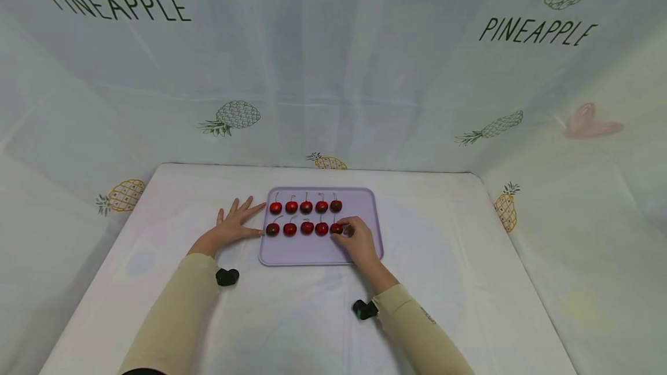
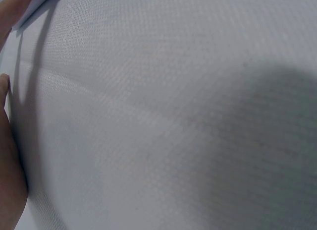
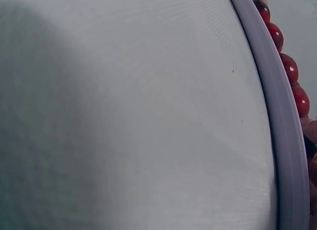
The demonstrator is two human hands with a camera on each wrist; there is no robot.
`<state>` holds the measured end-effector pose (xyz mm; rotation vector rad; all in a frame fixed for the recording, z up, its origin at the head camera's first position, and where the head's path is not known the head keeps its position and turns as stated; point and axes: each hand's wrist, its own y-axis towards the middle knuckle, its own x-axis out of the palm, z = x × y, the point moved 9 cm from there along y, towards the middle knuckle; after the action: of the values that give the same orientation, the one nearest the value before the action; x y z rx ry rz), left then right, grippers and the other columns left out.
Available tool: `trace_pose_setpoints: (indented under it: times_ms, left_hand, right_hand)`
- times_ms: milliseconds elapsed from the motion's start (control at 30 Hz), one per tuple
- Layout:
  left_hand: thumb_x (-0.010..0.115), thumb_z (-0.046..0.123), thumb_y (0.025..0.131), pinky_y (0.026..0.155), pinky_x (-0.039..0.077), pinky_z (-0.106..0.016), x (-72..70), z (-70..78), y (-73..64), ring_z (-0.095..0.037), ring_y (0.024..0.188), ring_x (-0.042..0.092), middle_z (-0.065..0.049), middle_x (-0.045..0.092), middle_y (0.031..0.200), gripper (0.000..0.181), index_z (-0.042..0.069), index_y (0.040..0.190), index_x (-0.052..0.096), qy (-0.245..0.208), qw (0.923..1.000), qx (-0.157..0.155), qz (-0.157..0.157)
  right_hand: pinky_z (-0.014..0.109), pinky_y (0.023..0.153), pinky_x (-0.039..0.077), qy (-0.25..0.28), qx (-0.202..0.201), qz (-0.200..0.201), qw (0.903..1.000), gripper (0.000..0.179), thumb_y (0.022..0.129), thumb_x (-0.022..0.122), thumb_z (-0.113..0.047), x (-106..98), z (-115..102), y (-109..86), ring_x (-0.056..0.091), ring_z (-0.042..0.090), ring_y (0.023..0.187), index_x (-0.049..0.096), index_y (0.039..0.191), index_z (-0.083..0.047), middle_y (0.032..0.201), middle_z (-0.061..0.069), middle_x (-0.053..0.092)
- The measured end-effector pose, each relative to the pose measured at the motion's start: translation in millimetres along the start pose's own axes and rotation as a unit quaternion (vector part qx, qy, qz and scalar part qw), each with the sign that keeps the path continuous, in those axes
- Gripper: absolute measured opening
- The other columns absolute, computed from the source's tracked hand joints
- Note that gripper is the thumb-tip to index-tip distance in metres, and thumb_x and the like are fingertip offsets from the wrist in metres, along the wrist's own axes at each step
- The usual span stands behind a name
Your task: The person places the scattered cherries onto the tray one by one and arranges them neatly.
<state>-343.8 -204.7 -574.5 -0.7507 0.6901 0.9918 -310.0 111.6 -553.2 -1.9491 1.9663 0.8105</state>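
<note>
A lilac tray [image 1: 312,256] holds two rows of dark red cherries with stems. The back row [image 1: 306,207] and the front row [image 1: 307,228] each have several, lined up side by side. My right hand [image 1: 358,242] reaches over the tray's front right and pinches the rightmost front cherry [image 1: 336,228] between thumb and fingers. Spread wide, my left hand [image 1: 233,227] has its fingertips right at the tray's left rim. From the right wrist, cherries [image 3: 290,69] show above the tray rim [image 3: 282,116], beside the fingers. Part of the left hand [image 2: 9,175] edges into the left wrist view.
A white cloth [image 1: 292,317] covers the table, and pineapple-printed sheeting [image 1: 333,74] rises behind and at both sides. Black wrist devices [image 1: 227,277] sit at both cuffs. The tray's right part has bare lilac surface beyond the rows.
</note>
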Motion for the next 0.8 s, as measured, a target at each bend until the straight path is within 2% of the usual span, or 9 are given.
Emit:
trace_pose_setpoints:
  times_ms: [800]
  left_hand:
    - [0.07,0.052,0.083,0.103,-0.017,-0.068,-1.2,-2.0,2.6,-0.046,0.143,-0.014,-0.019,0.003,0.162,0.088,0.019,0.154,0.03,-0.003,1.0,0.001,-0.004]
  right_hand:
    - [0.028,0.069,0.049,0.003,0.013,-0.011,0.9998,0.029,0.076,0.084,-0.008,-0.8,-2.0,2.6,0.057,0.015,0.078,0.07,0.101,-0.009,0.088,0.001,0.061]
